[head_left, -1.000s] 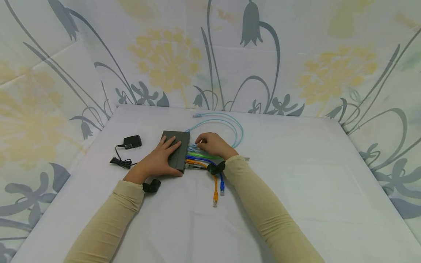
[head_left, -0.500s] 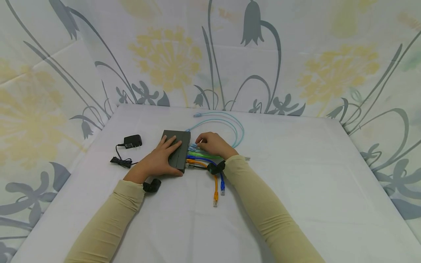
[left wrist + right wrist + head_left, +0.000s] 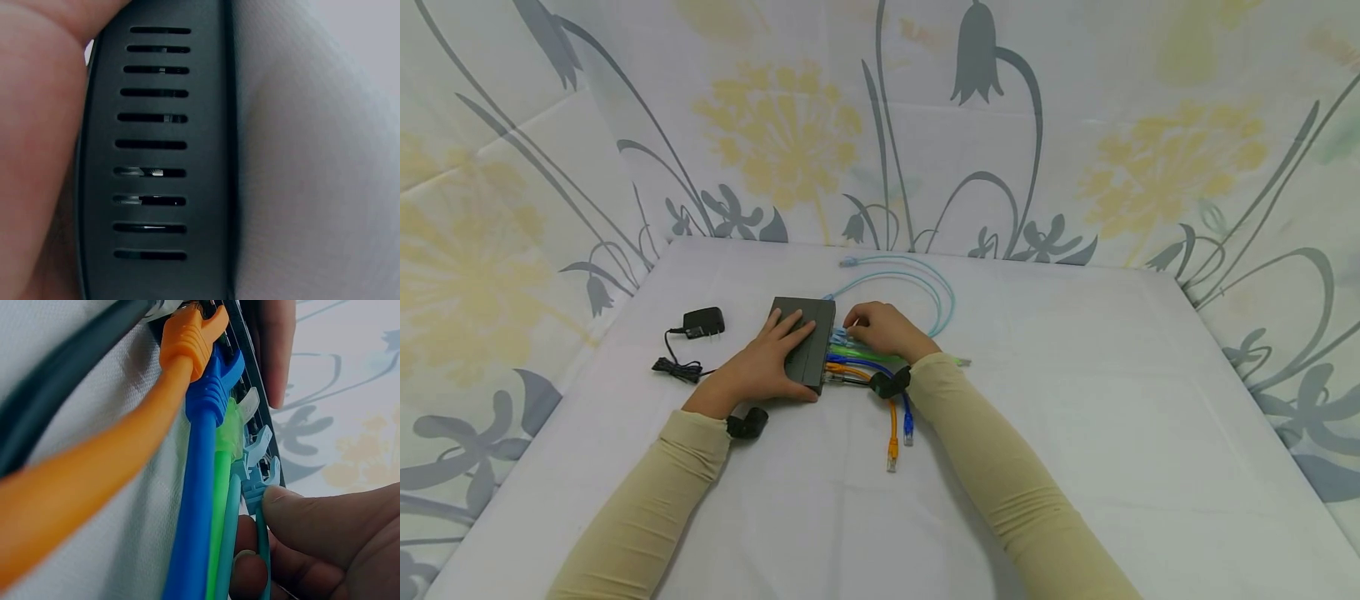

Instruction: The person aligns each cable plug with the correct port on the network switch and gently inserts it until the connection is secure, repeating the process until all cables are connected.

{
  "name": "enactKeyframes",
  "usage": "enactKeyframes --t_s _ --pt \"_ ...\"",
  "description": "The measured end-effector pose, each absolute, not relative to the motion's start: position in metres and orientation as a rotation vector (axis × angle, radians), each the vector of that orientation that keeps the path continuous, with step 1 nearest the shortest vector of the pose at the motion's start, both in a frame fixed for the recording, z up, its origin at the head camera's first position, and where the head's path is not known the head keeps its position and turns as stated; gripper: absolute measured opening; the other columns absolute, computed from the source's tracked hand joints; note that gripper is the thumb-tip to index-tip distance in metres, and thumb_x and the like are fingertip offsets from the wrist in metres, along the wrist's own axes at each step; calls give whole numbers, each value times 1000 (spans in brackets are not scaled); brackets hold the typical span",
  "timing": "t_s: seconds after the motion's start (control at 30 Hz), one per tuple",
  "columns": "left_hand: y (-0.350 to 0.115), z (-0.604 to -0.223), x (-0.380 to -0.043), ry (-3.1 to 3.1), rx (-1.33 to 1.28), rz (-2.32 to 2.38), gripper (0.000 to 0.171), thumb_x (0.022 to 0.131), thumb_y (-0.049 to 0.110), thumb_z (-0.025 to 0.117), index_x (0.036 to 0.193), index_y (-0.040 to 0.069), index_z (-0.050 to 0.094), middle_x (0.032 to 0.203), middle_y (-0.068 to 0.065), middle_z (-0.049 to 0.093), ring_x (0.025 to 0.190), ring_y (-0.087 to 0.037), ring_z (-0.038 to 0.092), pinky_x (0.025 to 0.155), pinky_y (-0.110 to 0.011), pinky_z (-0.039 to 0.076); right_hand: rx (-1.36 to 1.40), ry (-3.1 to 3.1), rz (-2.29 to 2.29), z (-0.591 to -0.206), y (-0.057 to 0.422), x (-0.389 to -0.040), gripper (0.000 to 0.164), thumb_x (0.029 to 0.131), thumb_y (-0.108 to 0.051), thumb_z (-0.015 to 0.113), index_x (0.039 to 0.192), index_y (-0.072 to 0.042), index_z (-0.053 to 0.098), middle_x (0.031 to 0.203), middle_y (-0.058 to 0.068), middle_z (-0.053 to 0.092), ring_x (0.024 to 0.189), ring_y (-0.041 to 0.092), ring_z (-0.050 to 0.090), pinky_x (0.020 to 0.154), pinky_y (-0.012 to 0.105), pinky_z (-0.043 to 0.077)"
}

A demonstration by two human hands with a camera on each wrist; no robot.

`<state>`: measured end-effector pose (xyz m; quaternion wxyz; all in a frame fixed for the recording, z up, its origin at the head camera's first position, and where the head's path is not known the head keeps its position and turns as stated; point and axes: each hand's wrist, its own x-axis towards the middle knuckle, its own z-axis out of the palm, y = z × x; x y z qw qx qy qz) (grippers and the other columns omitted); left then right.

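Note:
A flat dark network switch lies on the white cloth. My left hand rests across its top with fingers spread, the thumb along the near side. In the left wrist view, the switch's slotted side shows beside that hand. To the right, my right hand pinches a light blue Ethernet plug at the far end of the port row. Beside it sit another light blue plug, a green plug, a blue plug and an orange plug. How deep the pinched plug sits is unclear.
A black power adapter with a bundled cord lies left of the switch. Light blue cable loops behind the right hand. Loose orange and blue cable ends point toward the near edge. A black lead runs beside the orange cable.
Both hands keep almost the same place. The right hand and the light blue loops shift very slightly to the left; the left hand stays on the switch.

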<state>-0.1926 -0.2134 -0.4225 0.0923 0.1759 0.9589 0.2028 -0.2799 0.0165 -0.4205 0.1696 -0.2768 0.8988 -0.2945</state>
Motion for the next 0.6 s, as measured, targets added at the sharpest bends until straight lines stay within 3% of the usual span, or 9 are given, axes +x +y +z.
enactKeyframes --t_s 0.6 --pt "-214 -425 -195 2848 534 613 116 66 59 81 156 19 21 164 -11 7 149 -44 -7 111 -66 23 -758 2531 -866 -425 14 -283 21 99 -22 53 114 -14 65 98 3 68 79 17 61 71 31 50"
